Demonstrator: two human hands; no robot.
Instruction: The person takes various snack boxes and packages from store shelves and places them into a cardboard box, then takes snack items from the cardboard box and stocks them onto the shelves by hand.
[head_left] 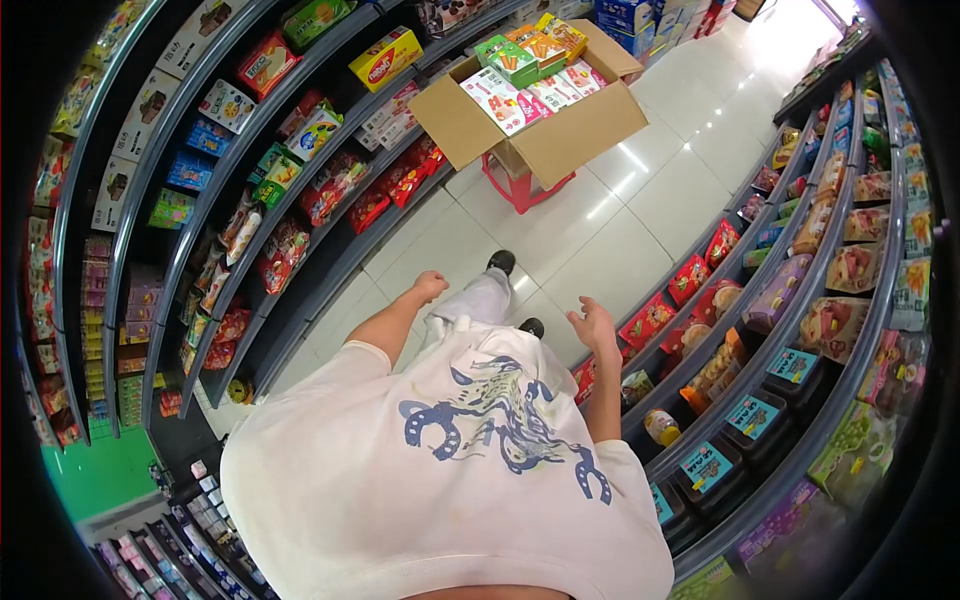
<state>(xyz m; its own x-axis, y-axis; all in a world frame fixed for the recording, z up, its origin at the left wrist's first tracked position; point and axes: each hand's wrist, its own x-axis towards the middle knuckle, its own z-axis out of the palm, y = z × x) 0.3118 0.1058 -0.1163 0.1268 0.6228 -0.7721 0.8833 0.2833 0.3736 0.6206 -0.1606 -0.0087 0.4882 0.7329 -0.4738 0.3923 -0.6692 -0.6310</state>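
Note:
My left hand (430,287) hangs over the aisle floor in front of my body, its fingers curled in, with nothing seen in it. On the other side, my right hand (592,325) is empty with its thumb and fingers apart, close to the red snack packs (648,320) on the right-hand shelf. Ahead of me, apart from both hands, an open cardboard box (575,150) rests on a red plastic stool (522,190). Inside it lie white and pink boxes (497,100), with a green box (508,60) and orange boxes (540,48) on top.
Curved-looking shelves of packaged snacks line both sides of the tiled aisle (640,220). A yellow box (386,58) sits on the left shelves (290,170). Black trays with blue labels (752,416) fill part of the right shelves. Blue cartons (630,30) stand beyond the box.

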